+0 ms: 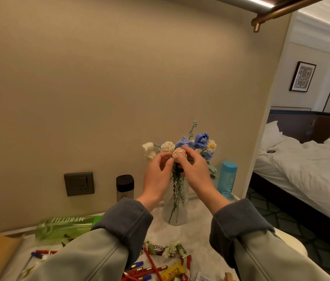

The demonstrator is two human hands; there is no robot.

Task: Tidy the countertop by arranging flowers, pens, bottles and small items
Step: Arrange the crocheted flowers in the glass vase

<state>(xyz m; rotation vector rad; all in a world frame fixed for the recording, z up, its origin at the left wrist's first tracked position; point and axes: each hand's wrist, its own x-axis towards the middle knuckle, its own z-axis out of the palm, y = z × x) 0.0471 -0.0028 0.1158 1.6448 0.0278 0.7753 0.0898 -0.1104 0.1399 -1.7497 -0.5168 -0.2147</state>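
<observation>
Vase (175, 211) between black-capped bottle (125, 187) and blue bottle (226, 179); left hand (157, 176), right hand (196, 170) pinch peach flower (178, 154).

Beige wall (99, 88) fills most of the view. 1 dark grey power socket (79, 183) set low in it, left of centre. Bronze rail (281, 11) overhead at top right, lit strip (257, 1) just above it. Through the opening at right: 1 unmade bed (301, 169) with white linen, 1 pillow (270, 134) against a dark headboard (305, 126), 1 small dark object (271, 151) lying on the sheet. 1 framed picture (302, 79) on the far wall. Patterned dark carpet (281, 216) beside the bed.
</observation>
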